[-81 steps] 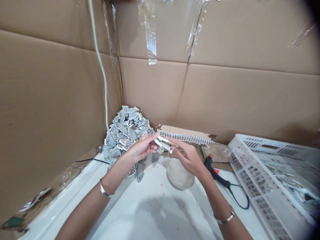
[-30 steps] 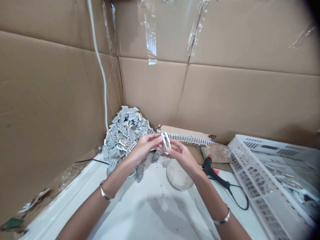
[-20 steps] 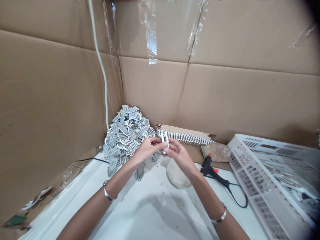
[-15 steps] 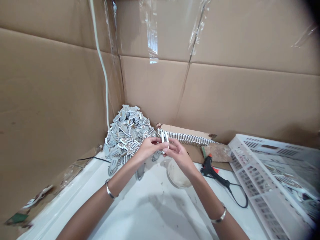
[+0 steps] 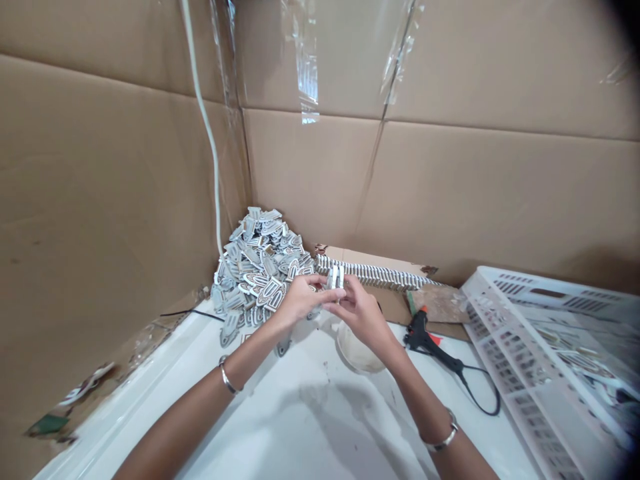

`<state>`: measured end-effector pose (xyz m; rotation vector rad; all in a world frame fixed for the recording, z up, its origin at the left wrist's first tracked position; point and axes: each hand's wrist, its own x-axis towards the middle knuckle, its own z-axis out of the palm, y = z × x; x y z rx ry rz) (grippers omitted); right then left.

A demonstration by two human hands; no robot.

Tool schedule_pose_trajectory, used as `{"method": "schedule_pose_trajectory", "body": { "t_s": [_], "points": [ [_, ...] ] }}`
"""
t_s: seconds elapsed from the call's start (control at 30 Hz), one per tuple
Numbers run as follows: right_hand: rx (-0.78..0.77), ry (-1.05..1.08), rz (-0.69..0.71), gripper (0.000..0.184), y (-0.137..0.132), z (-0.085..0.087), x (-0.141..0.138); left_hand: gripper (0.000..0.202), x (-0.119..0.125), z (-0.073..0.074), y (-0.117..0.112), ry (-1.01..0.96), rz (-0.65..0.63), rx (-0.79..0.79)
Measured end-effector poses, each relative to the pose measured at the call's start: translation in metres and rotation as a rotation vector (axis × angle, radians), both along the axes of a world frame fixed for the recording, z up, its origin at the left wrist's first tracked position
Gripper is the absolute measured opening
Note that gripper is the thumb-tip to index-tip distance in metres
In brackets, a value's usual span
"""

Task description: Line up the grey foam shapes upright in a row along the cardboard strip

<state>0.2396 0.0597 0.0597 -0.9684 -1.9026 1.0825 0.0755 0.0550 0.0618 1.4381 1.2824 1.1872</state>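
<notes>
Two flat white pieces (image 5: 335, 277) stand on edge, side by side, between my two hands. My left hand (image 5: 299, 299) pinches them from the left with thumb and fingers. From the right, my right hand (image 5: 364, 313) is closed on the same pieces, its fingertips close to the left thumb. Their lower ends are hidden by the fingers. Just behind the left hand rises a heap of similar grey-white pieces (image 5: 250, 257), some with a brown pattern on the face. A long row of such pieces (image 5: 385, 273) stands on edge behind the right hand.
A black glue gun (image 5: 425, 337) with a cable lies to the right, beside a white plastic crate (image 5: 505, 360) containing more pieces. A round whitish dish (image 5: 357, 350) sits under the right forearm. Cardboard walls (image 5: 310, 167) enclose the white table (image 5: 300, 427); a pale cable (image 5: 207, 133) hangs at left.
The two pieces, slightly splayed before, are now nearly parallel and closer together. Both hands have drawn a little tighter around them. The whole view has shifted slightly.
</notes>
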Motion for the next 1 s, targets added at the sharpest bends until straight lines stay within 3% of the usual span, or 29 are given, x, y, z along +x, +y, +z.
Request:
{"method": "schedule_pose_trajectory", "body": {
  "t_s": [0.13, 0.23, 0.33, 0.5, 0.6, 0.73, 1.0],
  "points": [
    [-0.014, -0.124, 0.004, 0.035, -0.007, 0.003, -0.001, 0.032, -0.006, 0.002, -0.001, 0.338, 0.132, 0.197],
    [-0.089, -0.135, 0.097, 0.067, -0.01, 0.006, 0.005, 0.028, -0.018, 0.006, -0.008, 0.473, 0.121, 0.239],
    [-0.091, -0.185, 0.069, 0.092, -0.009, 0.012, 0.019, 0.028, -0.031, 0.007, -0.024, 0.674, 0.016, 0.163],
    [-0.109, -0.086, -0.004, 0.096, -0.001, 0.028, 0.043, 0.014, -0.029, -0.014, -0.059, 1.21, -0.225, -0.01],
    [-0.1, -0.048, 0.007, 0.095, 0.0, 0.035, 0.051, 0.018, -0.018, -0.031, -0.071, 1.425, -0.331, -0.043],
    [-0.092, -0.017, 0.006, 0.095, -0.003, 0.041, 0.057, 0.025, -0.013, -0.044, -0.077, 1.479, -0.397, -0.042],
    [-0.077, -0.003, -0.006, 0.097, -0.006, 0.05, 0.065, 0.022, -0.02, -0.045, -0.079, 1.459, -0.381, -0.056]
  ]
}}
